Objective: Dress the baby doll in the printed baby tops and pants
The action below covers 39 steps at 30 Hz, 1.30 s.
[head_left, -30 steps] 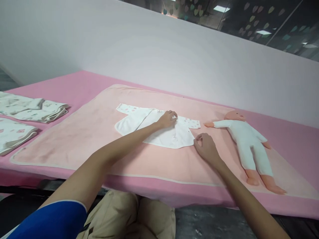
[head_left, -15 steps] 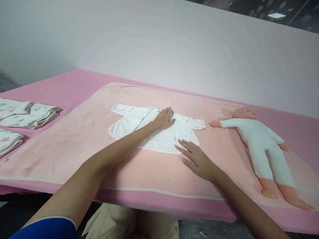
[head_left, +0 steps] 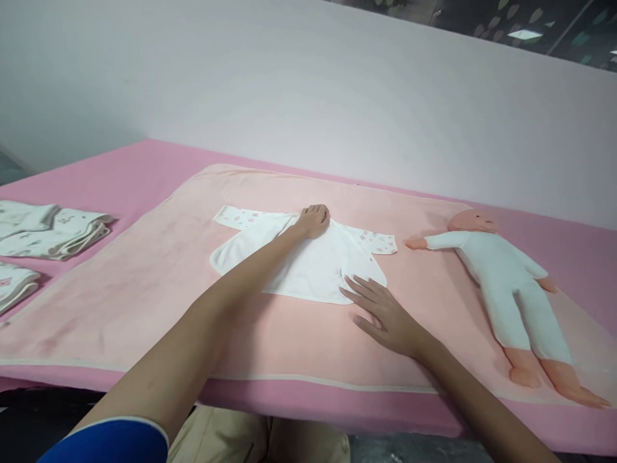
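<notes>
A small white baby shirt (head_left: 308, 273) with pink-patterned sleeves lies spread flat, its front laid open, on a pale pink blanket (head_left: 159, 283). At the shirt's neckline my left hand (head_left: 314, 220) has its fingers curled closed on the cloth; the fingertips are hidden beneath it. My right hand (head_left: 383, 315) rests with fingers spread, their tips on the shirt's lower right hem and the palm over the blanket. To the right lies a baby doll (head_left: 501, 270) in a white body, face up, one arm stretched toward the shirt's sleeve.
Folded patterned baby clothes (head_left: 58, 235) lie at the left, with another folded piece (head_left: 17, 283) nearer me. A pink cover (head_left: 144, 164) lies under the blanket. The white wall (head_left: 299, 96) rises behind, and the table's front edge is close to my legs.
The fingers of my left hand have gone from stretched out to curled at the shirt's neckline. My right hand has hardly moved. The view has shifted slightly.
</notes>
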Each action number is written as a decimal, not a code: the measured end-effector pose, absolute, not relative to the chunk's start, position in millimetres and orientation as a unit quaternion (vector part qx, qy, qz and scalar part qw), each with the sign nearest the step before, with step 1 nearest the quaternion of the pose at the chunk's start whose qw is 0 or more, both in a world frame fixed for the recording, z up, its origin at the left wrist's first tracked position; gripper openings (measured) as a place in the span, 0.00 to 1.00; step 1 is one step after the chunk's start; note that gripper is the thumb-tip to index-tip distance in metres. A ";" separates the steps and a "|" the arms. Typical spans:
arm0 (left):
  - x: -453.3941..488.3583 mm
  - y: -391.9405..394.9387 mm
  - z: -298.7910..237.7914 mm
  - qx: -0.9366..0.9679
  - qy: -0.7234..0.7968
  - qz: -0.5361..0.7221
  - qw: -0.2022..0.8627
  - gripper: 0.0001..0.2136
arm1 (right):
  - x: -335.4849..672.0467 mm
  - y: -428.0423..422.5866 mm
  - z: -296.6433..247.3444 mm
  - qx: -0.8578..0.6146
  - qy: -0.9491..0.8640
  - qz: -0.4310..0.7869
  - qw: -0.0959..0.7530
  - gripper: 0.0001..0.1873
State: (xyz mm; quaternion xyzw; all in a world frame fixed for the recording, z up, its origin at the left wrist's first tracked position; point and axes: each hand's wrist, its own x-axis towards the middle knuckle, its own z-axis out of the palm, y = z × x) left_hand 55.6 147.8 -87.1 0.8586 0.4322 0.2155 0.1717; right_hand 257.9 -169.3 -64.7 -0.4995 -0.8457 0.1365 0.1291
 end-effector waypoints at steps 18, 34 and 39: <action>53.4 146.0 -89.6 0.836 0.446 0.277 0.161 0.08 | 258.5 -126.7 -38.0 -0.551 -0.788 0.181 0.207 0.27; 54.0 144.6 -92.7 0.836 0.438 0.275 0.184 0.12 | 241.0 -17.7 -75.5 -0.578 -0.804 0.109 0.089 0.40; 54.8 144.9 -89.9 0.831 0.454 0.260 0.189 0.08 | 257.3 -33.3 -63.8 -0.558 -0.817 0.095 0.108 0.37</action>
